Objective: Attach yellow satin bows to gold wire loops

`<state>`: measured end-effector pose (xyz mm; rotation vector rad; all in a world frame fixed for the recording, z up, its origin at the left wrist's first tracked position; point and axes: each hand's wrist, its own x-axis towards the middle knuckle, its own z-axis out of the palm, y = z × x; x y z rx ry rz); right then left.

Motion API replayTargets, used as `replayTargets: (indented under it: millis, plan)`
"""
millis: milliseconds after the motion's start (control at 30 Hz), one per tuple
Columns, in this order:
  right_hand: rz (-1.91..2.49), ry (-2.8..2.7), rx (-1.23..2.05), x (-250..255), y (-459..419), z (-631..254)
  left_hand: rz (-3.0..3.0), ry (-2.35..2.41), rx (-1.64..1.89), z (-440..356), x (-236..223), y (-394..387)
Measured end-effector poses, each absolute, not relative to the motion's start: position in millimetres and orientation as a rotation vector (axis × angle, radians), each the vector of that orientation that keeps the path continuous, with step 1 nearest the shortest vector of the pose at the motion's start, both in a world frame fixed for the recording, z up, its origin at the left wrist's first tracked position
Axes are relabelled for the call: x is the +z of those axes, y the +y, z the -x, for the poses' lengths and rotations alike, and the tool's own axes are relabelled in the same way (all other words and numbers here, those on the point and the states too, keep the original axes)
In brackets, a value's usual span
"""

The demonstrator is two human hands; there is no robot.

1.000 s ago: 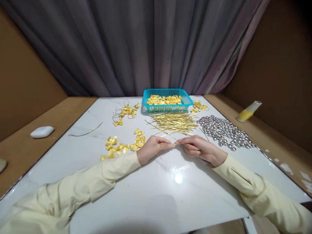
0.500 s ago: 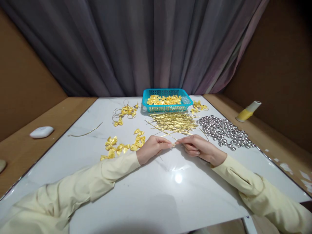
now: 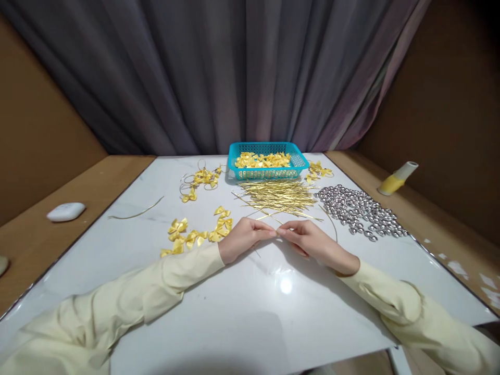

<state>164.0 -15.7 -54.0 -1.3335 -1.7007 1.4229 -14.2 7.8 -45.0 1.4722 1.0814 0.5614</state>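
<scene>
My left hand [image 3: 247, 238] is closed in a pinch, thumb and forefinger pressed together over the white table. Fingertip to fingertip with it, my right hand [image 3: 315, 242] pinches too. Between them is a small part of a thin gold wire tie [image 3: 277, 233], mostly hidden by the fingers. A fine strand [image 3: 257, 252] sticks out below my left hand. Just beyond both hands lies a heap of gold wire ties [image 3: 277, 197]. Several loose yellow ribbon bows [image 3: 191, 237] lie beside my left hand. A curved tie [image 3: 331, 221] lies beyond my right hand.
At the back stands a turquoise basket [image 3: 269, 174] with yellow bows. Bows with wire loops [image 3: 205, 178] lie left of it, more bows [image 3: 318, 170] right. Silver rings or beads [image 3: 361, 211] spread at right. A yellow-white tube [image 3: 397, 178] and white case [image 3: 65, 212] flank the table.
My right hand has shifted slightly left and down, its fingers now closer to my left fingertips and its wrist lower. My left hand has stayed in place.
</scene>
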Motion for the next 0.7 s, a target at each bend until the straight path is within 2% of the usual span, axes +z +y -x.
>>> replayTargets:
  millis: [300,700]
  plan:
    - [1.226,-1.788,1.252,-69.4,-15.6,-159.4,-1.505,1.051,0.558,16.8,-48.6,8.9]
    - [1.217,-2.029,0.743,-68.2,-16.3,-160.0,-1.497,0.918,0.558,16.5,-46.9,7.9]
